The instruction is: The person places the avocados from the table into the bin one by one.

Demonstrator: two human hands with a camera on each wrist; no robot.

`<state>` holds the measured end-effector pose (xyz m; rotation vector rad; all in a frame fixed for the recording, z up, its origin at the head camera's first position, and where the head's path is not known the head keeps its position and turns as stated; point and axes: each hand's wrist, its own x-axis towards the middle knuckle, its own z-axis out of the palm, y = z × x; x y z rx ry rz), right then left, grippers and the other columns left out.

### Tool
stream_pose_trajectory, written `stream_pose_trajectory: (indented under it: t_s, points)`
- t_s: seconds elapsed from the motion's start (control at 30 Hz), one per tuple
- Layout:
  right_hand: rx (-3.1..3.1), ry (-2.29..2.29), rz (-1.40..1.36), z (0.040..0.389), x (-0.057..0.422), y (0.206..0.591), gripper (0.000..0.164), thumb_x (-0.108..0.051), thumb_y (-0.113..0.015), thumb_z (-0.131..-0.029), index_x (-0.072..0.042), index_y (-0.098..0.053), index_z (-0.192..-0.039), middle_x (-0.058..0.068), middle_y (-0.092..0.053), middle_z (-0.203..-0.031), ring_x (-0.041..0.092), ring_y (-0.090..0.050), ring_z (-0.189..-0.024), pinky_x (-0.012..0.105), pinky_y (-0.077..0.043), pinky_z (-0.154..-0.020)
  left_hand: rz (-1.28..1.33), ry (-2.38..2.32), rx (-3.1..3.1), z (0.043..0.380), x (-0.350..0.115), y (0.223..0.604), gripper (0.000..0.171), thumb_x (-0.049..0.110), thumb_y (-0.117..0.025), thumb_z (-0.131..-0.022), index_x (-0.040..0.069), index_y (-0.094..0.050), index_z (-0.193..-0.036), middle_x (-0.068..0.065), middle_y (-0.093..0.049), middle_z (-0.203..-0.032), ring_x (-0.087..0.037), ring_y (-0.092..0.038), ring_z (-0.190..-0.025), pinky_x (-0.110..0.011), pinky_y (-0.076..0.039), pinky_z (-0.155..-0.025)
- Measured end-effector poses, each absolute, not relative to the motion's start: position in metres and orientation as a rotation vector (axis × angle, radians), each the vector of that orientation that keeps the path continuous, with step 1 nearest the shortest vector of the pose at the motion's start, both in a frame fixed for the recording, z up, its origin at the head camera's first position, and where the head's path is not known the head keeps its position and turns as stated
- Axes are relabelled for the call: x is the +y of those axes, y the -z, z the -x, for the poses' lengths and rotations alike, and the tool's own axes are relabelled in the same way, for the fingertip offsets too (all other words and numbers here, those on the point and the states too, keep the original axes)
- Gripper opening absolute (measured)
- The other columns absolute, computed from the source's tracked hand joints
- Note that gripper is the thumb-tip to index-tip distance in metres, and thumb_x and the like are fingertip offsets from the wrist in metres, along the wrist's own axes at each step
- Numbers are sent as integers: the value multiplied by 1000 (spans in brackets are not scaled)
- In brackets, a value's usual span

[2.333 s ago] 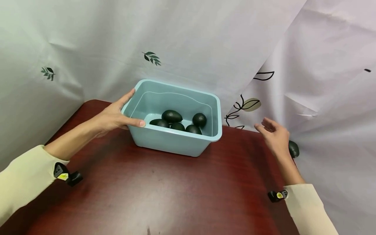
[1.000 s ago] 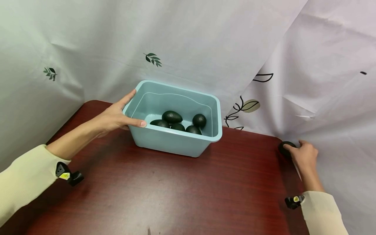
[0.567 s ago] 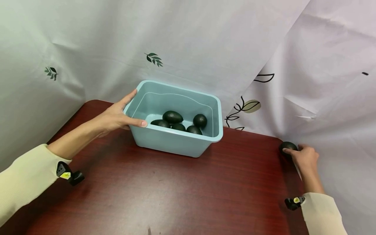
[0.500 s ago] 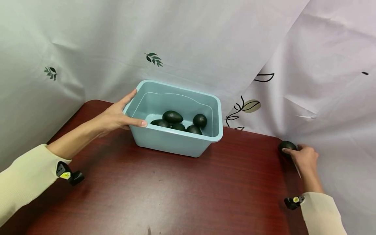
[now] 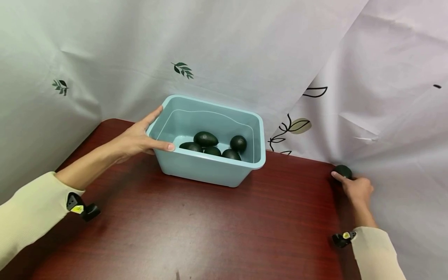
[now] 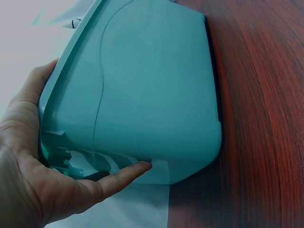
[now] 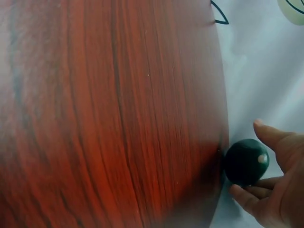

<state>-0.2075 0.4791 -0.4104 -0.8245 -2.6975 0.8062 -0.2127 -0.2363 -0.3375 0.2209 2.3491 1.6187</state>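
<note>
A light blue plastic storage bin (image 5: 206, 169) stands at the back of the table, with several dark green avocados (image 5: 205, 139) lying on its floor. My left hand (image 5: 134, 140) grips the bin's left end, thumb over the front rim and fingers along the left side. At the table's far right corner, my right hand (image 5: 358, 189) holds another avocado (image 5: 343, 171), its thumb reaching across the near side. From the right wrist view, that avocado (image 7: 243, 162) sits right at the table edge, with the fingers curled beneath it; its pale stem end shows.
The dark red wood-grain table (image 5: 196, 229) spreads out in front of the bin. White cloth (image 5: 245, 46) printed with leaves hangs behind and on both sides, close against the table's right edge.
My right hand has moved right from above the table to the avocado at the right edge and taken hold of it, then shifted slightly back and left. The left hand and bin stay put.
</note>
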Motion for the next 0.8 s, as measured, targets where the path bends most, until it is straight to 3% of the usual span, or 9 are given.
stream_pose_trajectory:
  t_s: [0.1,0.17,0.23,0.33,0.43,0.53,0.63,0.7,0.8]
  points:
    - [-2640,-852,883,209,479,411,85,-62,-83,-95,12,-74,-135,44,-67,-136,59,-47,-139,66,-44,-118,-220,-1623,2344,212,-236,338,134,28,-93,-94,51,8,-179,-14,-17,-187,-45,-43,-154,-51,-63,-102]
    - [-2597,-887,922,211,481,412,80,-63,-86,-92,9,-81,-126,38,-76,-119,48,-58,-128,55,-53,-109,-221,-1627,2340,212,-236,338,134,27,-93,-95,52,8,-179,-14,-17,-187,-45,-43,-154,-51,-63,-103]
    - [-2546,-959,953,211,482,413,63,-60,-90,-90,2,-89,-101,22,-80,-86,33,-67,-103,39,-59,-90,-222,-1630,2336,212,-236,338,134,27,-93,-95,52,8,-179,-14,-18,-187,-44,-43,-154,-51,-62,-103]
    - [-2480,-1097,989,210,484,414,43,-55,-95,-88,-19,-81,-67,-11,-63,-52,11,-59,-66,23,-48,-62,-226,-1632,2335,212,-235,338,134,27,-93,-94,51,8,-179,-14,-19,-187,-44,-44,-154,-51,-63,-103]
    - [-2445,-1164,1001,209,484,414,36,-51,-94,-89,-20,-81,-75,-19,-58,-49,3,-55,-59,18,-46,-58,-225,-1631,2339,212,-235,338,134,28,-93,-94,51,8,-179,-14,-20,-186,-43,-44,-153,-50,-63,-102]
    - [-2443,-1131,1020,210,483,414,53,-53,-91,-91,-5,-87,-112,-16,-61,-63,7,-57,-80,14,-45,-63,-221,-1630,2341,212,-235,338,134,28,-93,-94,51,7,-179,-15,-21,-186,-43,-44,-153,-50,-63,-102]
    - [-2444,-1127,1030,212,482,415,78,-50,-86,-95,7,-71,-147,11,-75,-107,23,-59,-117,17,-51,-79,-217,-1624,2344,212,-235,337,134,28,-93,-94,51,8,-179,-15,-20,-186,-43,-44,-154,-50,-63,-103]
    - [-2439,-1133,1037,213,480,415,81,-45,-85,-96,6,-64,-155,27,-68,-140,34,-53,-138,28,-57,-101,-217,-1625,2344,212,-235,337,134,28,-93,-94,51,8,-179,-14,-19,-187,-44,-43,-154,-50,-63,-103]
    - [-2430,-1126,1045,214,477,416,84,-44,-87,-94,3,-61,-159,28,-55,-163,37,-46,-149,45,-46,-126,-219,-1629,2342,212,-236,337,134,28,-93,-94,51,8,-179,-14,-18,-187,-44,-43,-154,-50,-63,-102]
